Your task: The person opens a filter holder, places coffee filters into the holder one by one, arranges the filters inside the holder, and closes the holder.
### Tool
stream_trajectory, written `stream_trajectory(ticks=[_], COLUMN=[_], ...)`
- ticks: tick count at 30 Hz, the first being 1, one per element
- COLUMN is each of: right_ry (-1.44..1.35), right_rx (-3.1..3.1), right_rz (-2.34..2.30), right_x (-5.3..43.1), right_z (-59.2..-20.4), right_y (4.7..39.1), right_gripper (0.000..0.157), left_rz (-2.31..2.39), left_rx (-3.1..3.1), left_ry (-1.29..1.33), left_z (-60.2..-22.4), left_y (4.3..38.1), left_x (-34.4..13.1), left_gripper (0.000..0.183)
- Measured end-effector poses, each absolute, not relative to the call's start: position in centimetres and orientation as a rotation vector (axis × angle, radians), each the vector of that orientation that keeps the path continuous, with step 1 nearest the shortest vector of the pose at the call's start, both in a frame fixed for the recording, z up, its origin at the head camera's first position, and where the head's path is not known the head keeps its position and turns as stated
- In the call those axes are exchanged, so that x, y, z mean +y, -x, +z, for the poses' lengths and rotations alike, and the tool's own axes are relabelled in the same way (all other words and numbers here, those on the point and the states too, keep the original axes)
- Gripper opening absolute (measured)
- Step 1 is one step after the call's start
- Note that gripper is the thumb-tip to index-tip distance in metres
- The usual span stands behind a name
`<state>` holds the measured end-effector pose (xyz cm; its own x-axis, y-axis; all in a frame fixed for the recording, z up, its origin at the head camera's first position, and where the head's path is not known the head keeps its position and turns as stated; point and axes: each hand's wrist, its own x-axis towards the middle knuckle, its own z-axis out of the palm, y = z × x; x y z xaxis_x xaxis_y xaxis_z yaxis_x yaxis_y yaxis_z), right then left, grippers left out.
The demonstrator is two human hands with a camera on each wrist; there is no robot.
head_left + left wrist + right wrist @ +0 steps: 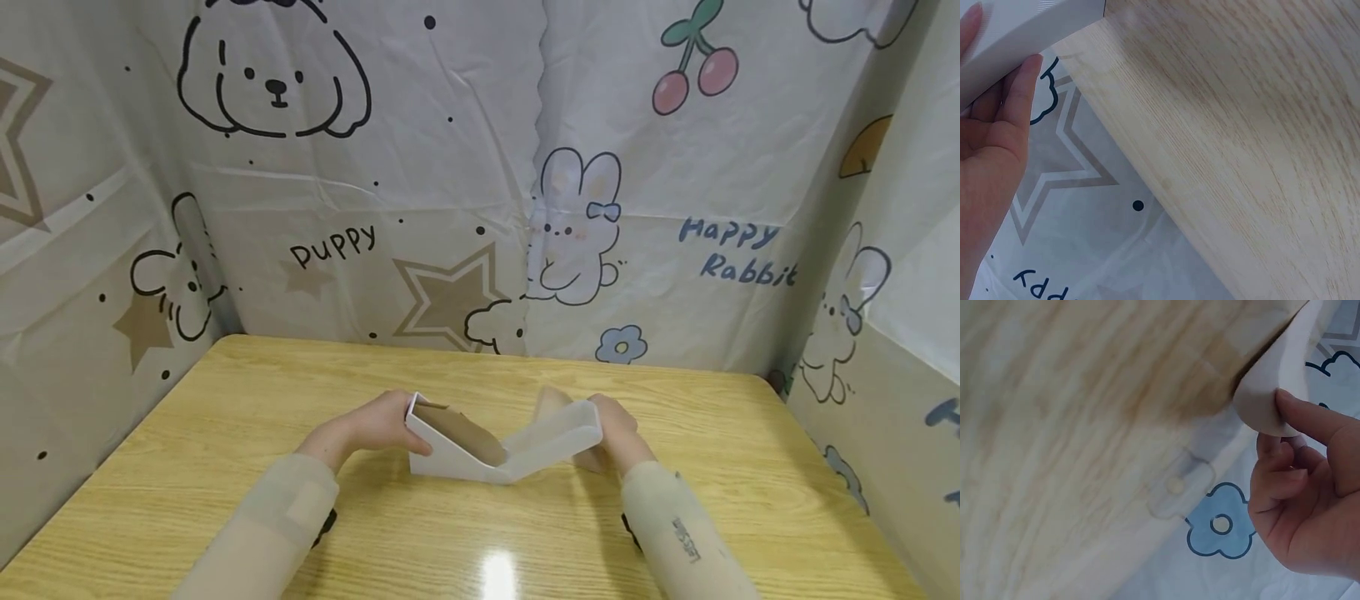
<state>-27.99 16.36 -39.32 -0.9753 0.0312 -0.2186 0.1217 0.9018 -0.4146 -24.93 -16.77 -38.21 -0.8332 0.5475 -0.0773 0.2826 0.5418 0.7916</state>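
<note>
A small white cardboard box (453,463) with a brown inside (467,432) is held just above or on the table; which of the two cannot be told. My left hand (381,422) grips its left end, thumb on the near side; in the left wrist view the fingers wrap under a white wall (1041,34). A lid (551,442), motion-blurred, slopes up to the right from the box. My right hand (617,425) holds the lid's far end. Seen from the right wrist, thumb and fingers pinch a rounded white flap (1264,403).
A wooden table (360,542) spreads under both hands. Behind it and on both sides hangs a pale printed cloth (450,183) with cartoon drawings. The cloth meets the table's back edge.
</note>
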Motion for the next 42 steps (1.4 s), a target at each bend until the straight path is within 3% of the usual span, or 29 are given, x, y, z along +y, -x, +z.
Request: stream_trajectory(ticks=[9,24,42], right_ry=[0.076,0.135,0.223], right_rx=[2.962,3.033,3.071], right_rz=[-0.814,-0.915,-0.984], right_x=[18.5,19.3,18.2], right_z=[-37.3,-33.2,-29.6], right_y=[28.1,27.5,25.9], right_gripper=[0.013,0.024,0.024], left_rz=[1.189,1.187,1.182], left_rx=[2.463,2.463,2.469], left_ry=[-0.670,-0.654,-0.671], left_z=[-38.2,-38.0,-38.0], left_y=[24.9,24.8,24.8], left_x=[-16.6,-16.6,-16.6], left_gripper=[0.038,0.042,0.041])
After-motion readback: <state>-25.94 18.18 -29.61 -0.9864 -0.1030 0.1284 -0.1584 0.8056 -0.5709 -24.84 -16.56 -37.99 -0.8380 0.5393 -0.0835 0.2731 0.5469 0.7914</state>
